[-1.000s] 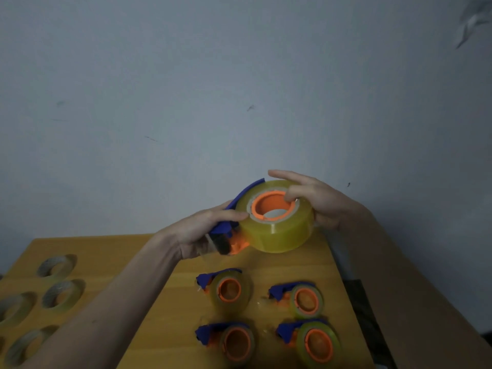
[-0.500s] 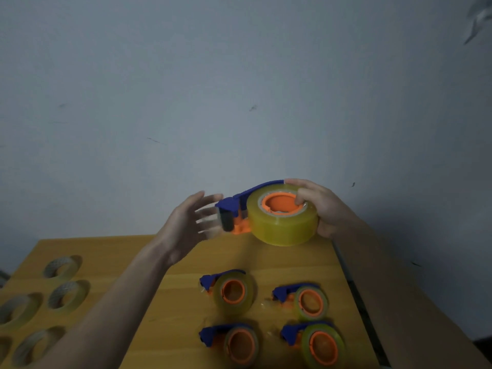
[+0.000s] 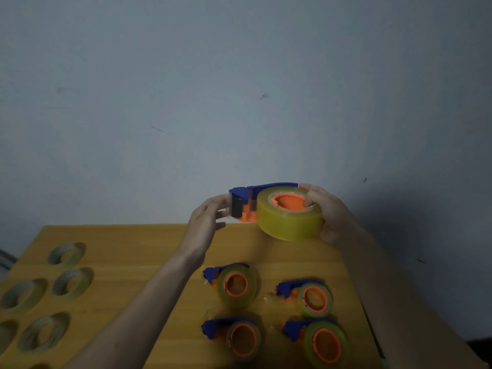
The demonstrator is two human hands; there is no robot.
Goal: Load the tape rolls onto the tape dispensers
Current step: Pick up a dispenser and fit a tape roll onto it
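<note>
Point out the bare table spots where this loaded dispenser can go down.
Bare yellow wooden table lies between the loose clear tape rolls at left and the four blue-and-orange loaded dispensers, partly crossed by the left forearm; also behind the dispensers. The right is crowded.

A plain indoor work spot, kind unclear: a bare wooden surface [image 3: 138, 251] pushed against a scuffed grey wall [image 3: 186, 102] (dimly lit), with tape rolls [image 3: 72, 284] and loaded dispensers [image 3: 234, 284] set out in rows.
</note>
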